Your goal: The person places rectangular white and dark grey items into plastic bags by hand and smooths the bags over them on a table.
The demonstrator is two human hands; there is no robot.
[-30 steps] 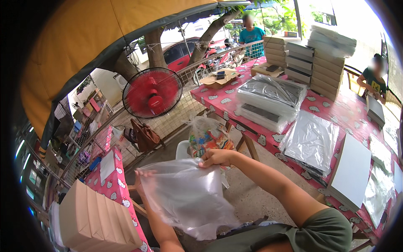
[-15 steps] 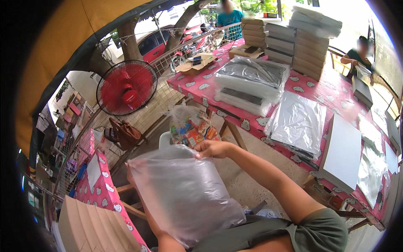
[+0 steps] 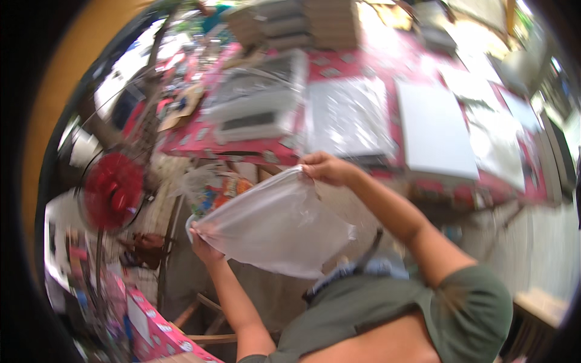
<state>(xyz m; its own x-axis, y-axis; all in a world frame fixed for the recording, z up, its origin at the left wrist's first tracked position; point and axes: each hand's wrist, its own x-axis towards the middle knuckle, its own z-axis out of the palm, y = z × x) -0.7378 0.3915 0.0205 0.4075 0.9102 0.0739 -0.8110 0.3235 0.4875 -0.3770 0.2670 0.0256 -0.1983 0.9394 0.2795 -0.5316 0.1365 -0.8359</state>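
A clear plastic bag (image 3: pixel 272 221) hangs stretched between my two hands, blurred a little by motion. My left hand (image 3: pixel 207 242) grips its left corner, the fingers partly seen through the film. Up at the opposite corner, my right hand (image 3: pixel 327 169) pinches the edge between thumb and fingers. The bag looks flat, with nothing visible inside. Beyond it, close to my right hand, the pink table (image 3: pixel 330 63) carries a stack of clear plastic bags (image 3: pixel 348 118) and a thick stack of pale sheets (image 3: pixel 436 130).
Bagged dark stacks (image 3: pixel 257 91) lie on the table's left part, with tall brown and grey piles (image 3: pixel 330 24) behind. A red fan (image 3: pixel 114 190) stands at left. A bag of colourful wrappers (image 3: pixel 221 187) sits behind my left hand. Another pink table (image 3: pixel 151 320) is at lower left.
The view has swung right, so the large table now lies straight ahead. My hands have raised the bag away from my lap and spread it wider; both still hold it.
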